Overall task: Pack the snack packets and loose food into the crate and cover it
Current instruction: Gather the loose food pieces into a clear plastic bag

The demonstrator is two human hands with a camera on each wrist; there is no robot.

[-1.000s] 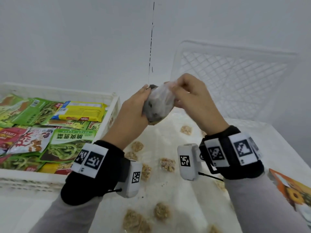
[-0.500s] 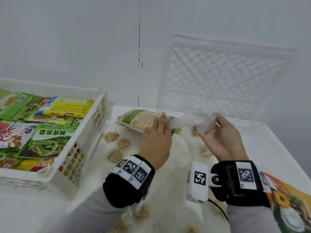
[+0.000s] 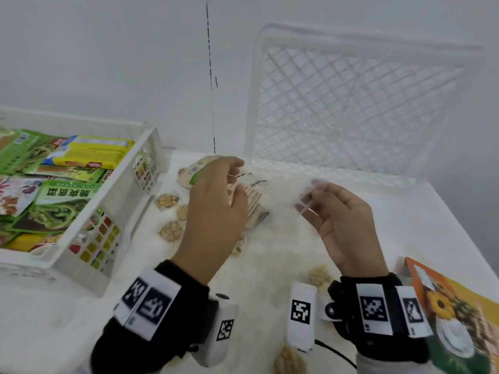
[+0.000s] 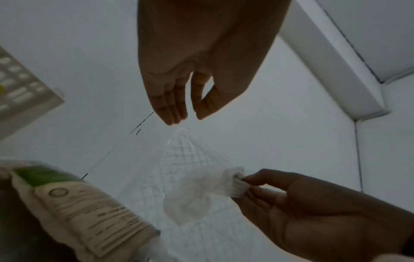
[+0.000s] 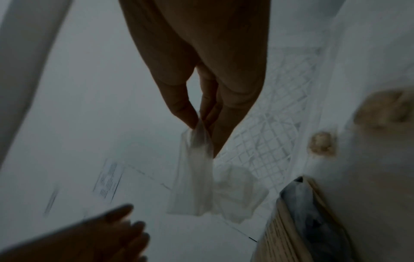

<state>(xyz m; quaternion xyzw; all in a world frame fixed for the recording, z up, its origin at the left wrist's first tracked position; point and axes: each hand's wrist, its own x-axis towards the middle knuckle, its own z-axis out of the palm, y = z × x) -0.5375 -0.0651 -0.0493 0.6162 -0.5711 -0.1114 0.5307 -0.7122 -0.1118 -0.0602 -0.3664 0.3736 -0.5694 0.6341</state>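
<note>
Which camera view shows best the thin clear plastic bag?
Right wrist: the plastic bag hangs central, pinched by the right hand. The left wrist view shows it crumpled; in the head view it is a faint blur.

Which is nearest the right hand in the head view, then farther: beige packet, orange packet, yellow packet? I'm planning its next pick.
1. Beige packet, on the table just left of the right hand.
2. Orange packet, at the right table edge.
3. Yellow packet, in the crate far left.
</note>
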